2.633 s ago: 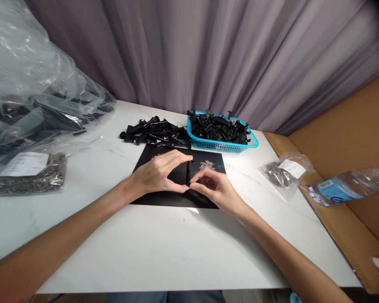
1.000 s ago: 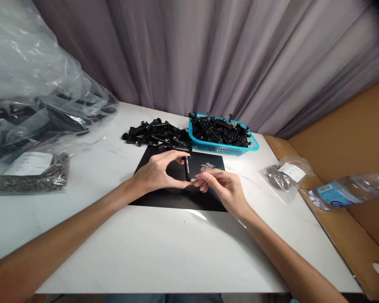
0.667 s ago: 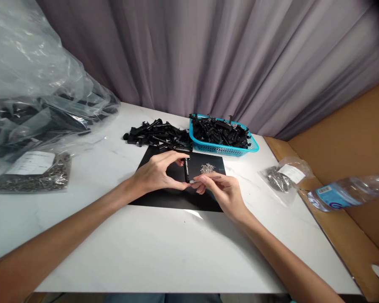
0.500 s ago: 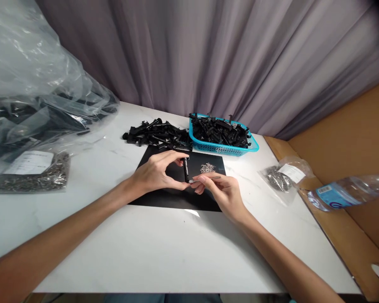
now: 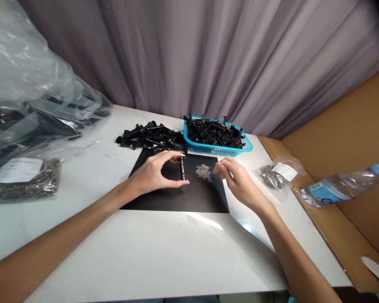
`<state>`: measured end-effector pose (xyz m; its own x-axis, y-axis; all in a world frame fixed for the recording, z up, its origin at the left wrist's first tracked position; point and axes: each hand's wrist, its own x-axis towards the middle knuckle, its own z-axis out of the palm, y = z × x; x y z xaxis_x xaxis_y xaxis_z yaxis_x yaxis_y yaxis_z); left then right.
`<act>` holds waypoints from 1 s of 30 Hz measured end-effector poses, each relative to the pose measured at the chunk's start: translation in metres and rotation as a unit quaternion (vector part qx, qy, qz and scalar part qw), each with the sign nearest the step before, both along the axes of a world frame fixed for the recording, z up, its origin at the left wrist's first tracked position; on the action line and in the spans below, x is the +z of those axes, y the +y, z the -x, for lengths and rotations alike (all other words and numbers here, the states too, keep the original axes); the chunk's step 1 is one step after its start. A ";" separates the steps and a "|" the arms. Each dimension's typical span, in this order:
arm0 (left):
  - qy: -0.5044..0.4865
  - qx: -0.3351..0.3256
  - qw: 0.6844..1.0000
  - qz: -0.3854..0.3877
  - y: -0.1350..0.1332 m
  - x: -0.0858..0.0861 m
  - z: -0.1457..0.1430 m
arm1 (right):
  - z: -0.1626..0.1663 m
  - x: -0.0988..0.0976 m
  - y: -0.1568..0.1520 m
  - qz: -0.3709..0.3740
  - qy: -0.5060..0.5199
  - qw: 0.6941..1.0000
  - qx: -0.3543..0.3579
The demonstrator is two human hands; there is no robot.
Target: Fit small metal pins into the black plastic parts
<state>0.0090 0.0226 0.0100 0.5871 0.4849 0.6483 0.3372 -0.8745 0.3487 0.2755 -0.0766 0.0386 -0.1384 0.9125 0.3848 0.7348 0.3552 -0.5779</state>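
Note:
My left hand (image 5: 154, 172) holds a slim black plastic part (image 5: 182, 168) on end, pinched lengthwise between the thumb below and the fingers above. A pale metallic strip shows along its side. To the right of it, a small heap of tiny silver metal pieces (image 5: 203, 171) lies on a black mat (image 5: 177, 201). Just right of that heap is my right hand (image 5: 235, 176), its fingers curled together and the fingertips close to the pieces. Whatever sits in those fingers, if anything, is too small or hidden to make out.
Behind the mat lies a pile of black plastic parts (image 5: 151, 135), beside a blue basket (image 5: 217, 149) full of similar ones. Bags of metal pieces (image 5: 47, 179) (image 5: 271, 177) lie left and right. A large plastic bag (image 5: 38, 84) and a water bottle (image 5: 344, 185) flank the table.
My right hand has left the lower end of the black part and moved right, beyond the metal heap. My left hand keeps its hold. The whole view has shifted slightly.

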 end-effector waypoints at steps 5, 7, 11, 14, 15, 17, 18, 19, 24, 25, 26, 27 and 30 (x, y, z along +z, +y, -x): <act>0.026 0.006 1.000 0.002 -0.001 0.001 0.001 | -0.015 -0.006 -0.010 0.134 -0.166 0.974 0.071; 0.035 0.001 0.999 0.010 -0.002 0.001 0.001 | -0.015 -0.010 -0.012 0.137 -0.196 0.968 0.080; 0.042 -0.002 0.999 0.027 -0.003 0.000 0.001 | -0.004 -0.017 -0.012 0.102 -0.221 0.969 0.041; 0.038 -0.005 0.999 0.031 -0.002 -0.001 0.001 | 0.007 -0.022 -0.006 0.061 -0.238 0.969 -0.030; 0.036 -0.005 0.999 0.030 -0.001 -0.001 0.001 | 0.009 -0.023 -0.004 0.054 -0.245 0.967 -0.041; 0.034 -0.005 0.999 0.024 -0.001 -0.001 0.000 | 0.009 -0.022 -0.001 0.049 -0.238 0.969 -0.043; 0.035 -0.006 0.999 0.021 -0.001 -0.001 0.000 | 0.007 -0.021 0.000 0.051 -0.216 0.974 -0.037; 0.037 -0.007 0.999 0.020 -0.001 0.000 0.000 | 0.005 -0.020 0.000 0.055 -0.184 0.981 -0.029; 0.073 -0.010 0.995 0.074 -0.003 0.001 0.000 | 0.001 -0.017 0.001 0.090 0.017 0.995 0.041; 0.087 -0.012 0.992 0.090 -0.003 0.001 0.000 | 0.002 -0.018 0.001 0.093 0.045 0.993 0.052; 0.101 -0.014 0.989 0.103 -0.003 0.001 -0.001 | 0.004 -0.019 0.002 0.095 0.070 0.991 0.061; 0.114 -0.016 0.987 0.114 -0.003 0.000 -0.001 | 0.006 -0.021 0.002 0.094 0.092 0.989 0.068; 0.142 -0.026 0.981 0.133 -0.003 -0.001 -0.003 | 0.010 -0.026 0.004 0.085 0.132 0.984 0.079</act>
<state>0.0118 0.0191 0.0089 0.7534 0.5800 0.3100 0.4115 -0.7835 0.4657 0.2651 -0.0727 0.0124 -0.1990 0.9420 0.2702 0.4940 0.3345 -0.8025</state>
